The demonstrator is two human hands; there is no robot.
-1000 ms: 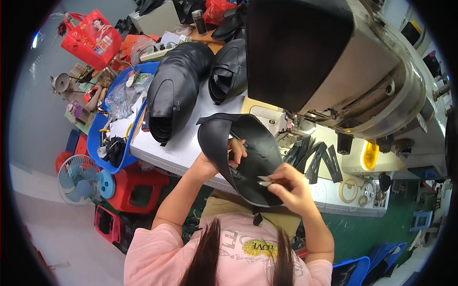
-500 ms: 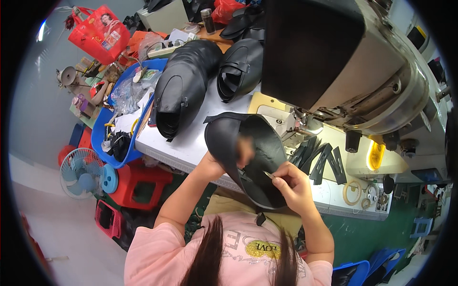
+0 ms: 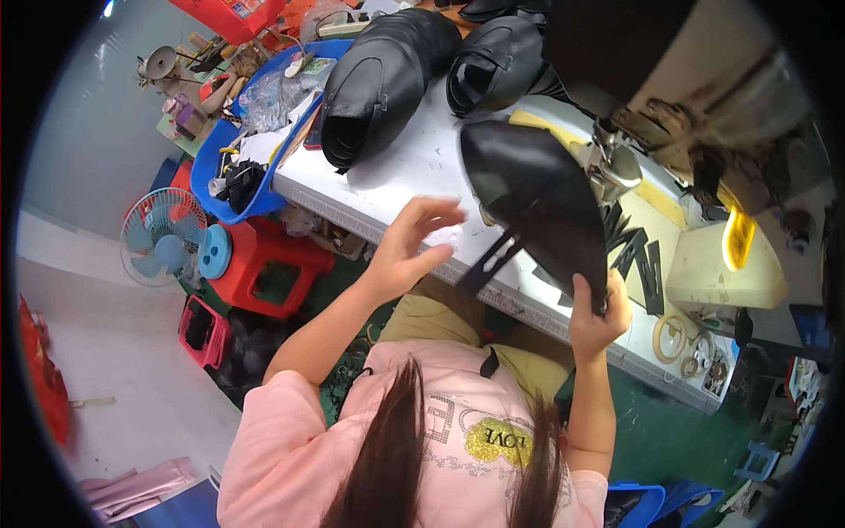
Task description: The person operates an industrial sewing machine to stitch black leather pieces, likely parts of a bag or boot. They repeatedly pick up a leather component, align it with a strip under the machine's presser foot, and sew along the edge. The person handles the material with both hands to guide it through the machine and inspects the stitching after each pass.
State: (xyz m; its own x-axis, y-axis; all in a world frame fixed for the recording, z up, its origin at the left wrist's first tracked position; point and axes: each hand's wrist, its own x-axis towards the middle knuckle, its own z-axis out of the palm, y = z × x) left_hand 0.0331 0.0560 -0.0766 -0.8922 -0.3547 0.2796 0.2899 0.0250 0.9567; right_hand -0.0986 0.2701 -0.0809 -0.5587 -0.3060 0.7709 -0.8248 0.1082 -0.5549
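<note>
A black leather shoe upper [image 3: 537,185] is raised over the near part of the white table, its smooth side facing up. My right hand [image 3: 601,317] grips its lower right edge, thumb on top. From the upper's left side a dark slotted strap [image 3: 489,262] sticks out past the table's front edge. My left hand [image 3: 414,246] is apart from the upper, to its left, fingers spread and holding nothing. Farther back lie a long stack of nested black uppers [image 3: 378,88] and a shorter stack [image 3: 497,66].
A sewing machine [image 3: 695,123] with a lit yellow lamp [image 3: 738,242] stands at the right. Several black strips [image 3: 651,275] lie on the white table [image 3: 400,180]. At left are a blue basket [image 3: 201,172] of scraps, a red stool [image 3: 251,273] and a fan [image 3: 165,242].
My left hand has let go of the upper and drawn away from it. The upper has moved right and turned, held by the right hand alone. The view has also shifted.
</note>
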